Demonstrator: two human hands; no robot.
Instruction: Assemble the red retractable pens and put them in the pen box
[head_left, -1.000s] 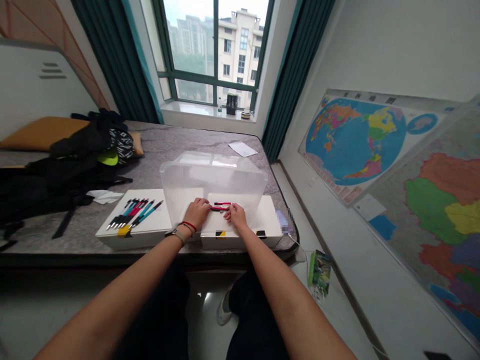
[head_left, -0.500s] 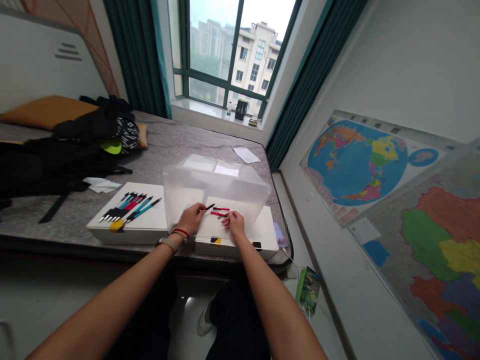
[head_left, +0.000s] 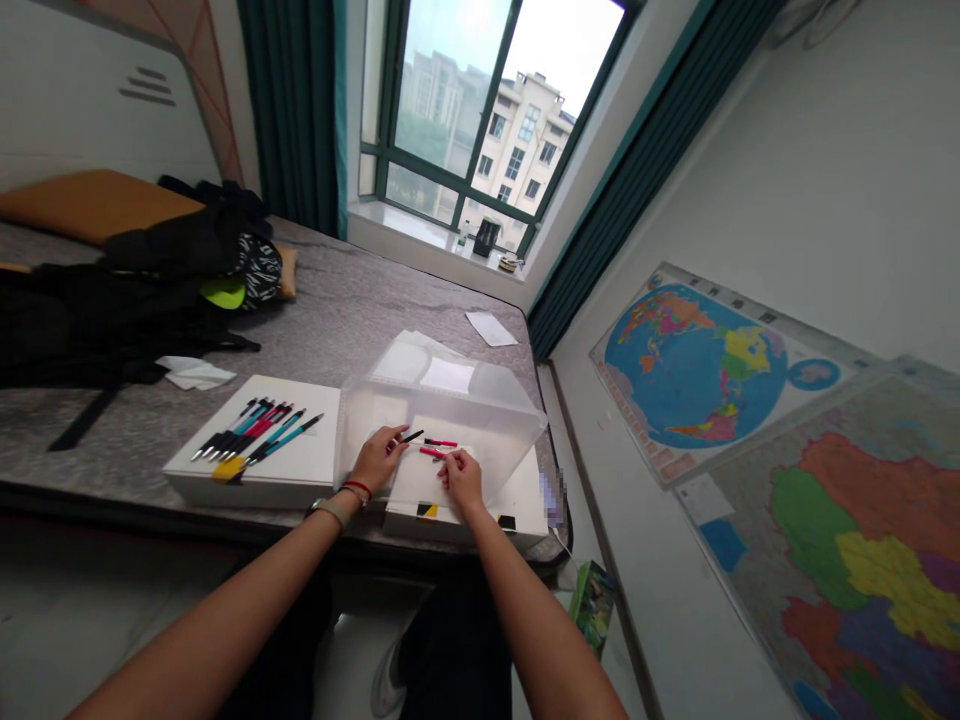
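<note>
My left hand (head_left: 379, 457) is closed on a small black pen piece (head_left: 411, 437) that sticks out to the right of its fingers. My right hand (head_left: 460, 474) pinches a red pen part (head_left: 433, 453) lying on the white box (head_left: 517, 497) in front of me. Another red pen part (head_left: 441, 442) lies just behind, between the two hands. A clear plastic tub (head_left: 450, 400) stands tipped on its side right behind the hands. On a second white box (head_left: 300, 465) to the left lie several pens (head_left: 255, 437), teal, red and black.
The boxes sit on a grey mattress (head_left: 352, 310). Black bags and clothes (head_left: 127, 300) are piled at the left with an orange cushion (head_left: 82, 200). A loose paper (head_left: 491, 328) lies at the far right. Two maps (head_left: 697, 360) lean against the right wall. A green packet (head_left: 592, 608) lies on the floor.
A second ago both hands held the red pen together. Now my left hand has come away holding a black piece, and my right keeps the red part. The camera has tilted left.
</note>
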